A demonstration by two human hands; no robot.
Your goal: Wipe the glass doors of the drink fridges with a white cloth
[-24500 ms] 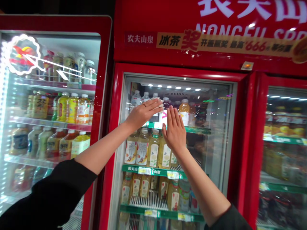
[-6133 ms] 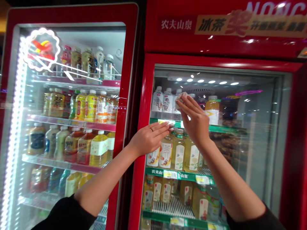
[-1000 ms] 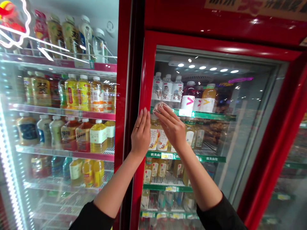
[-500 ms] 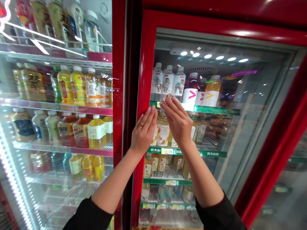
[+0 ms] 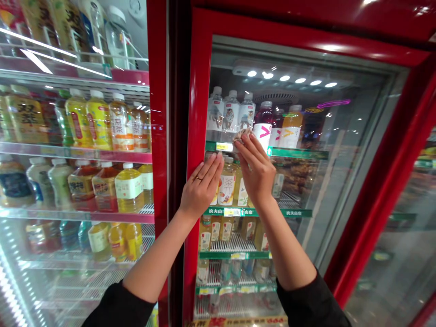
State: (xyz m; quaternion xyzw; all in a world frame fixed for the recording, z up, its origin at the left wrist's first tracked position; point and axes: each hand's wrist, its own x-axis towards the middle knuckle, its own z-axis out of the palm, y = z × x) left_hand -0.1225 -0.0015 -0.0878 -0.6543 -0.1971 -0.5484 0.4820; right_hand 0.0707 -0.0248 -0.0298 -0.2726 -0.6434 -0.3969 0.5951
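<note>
My right hand [image 5: 256,168] presses a crumpled, pale cloth [image 5: 242,136] against the glass door [image 5: 354,136] of a red-framed drinks fridge. Only the cloth's upper edge shows above the fingers; the rest is hidden under them. To its left, my left hand [image 5: 201,185] lies flat with fingers stretched out, over the red door frame [image 5: 196,91] and the edge of the glass. A ring circles one of its fingers. Behind the glass near my hands stand a bottle with a white label [image 5: 226,188] and a dark red bottle [image 5: 264,125].
On the left is a second fridge with a red frame [image 5: 159,136] and lit shelves of bottles, among them a yellow bottle [image 5: 97,120]. Green-edged shelves [image 5: 299,153] run behind the right door. Another glass front [image 5: 402,236] stands at the far right.
My right hand and the cloth have slid a little to the right across the glass. My left hand stays about where it was on the door. The whole view has shifted slightly.
</note>
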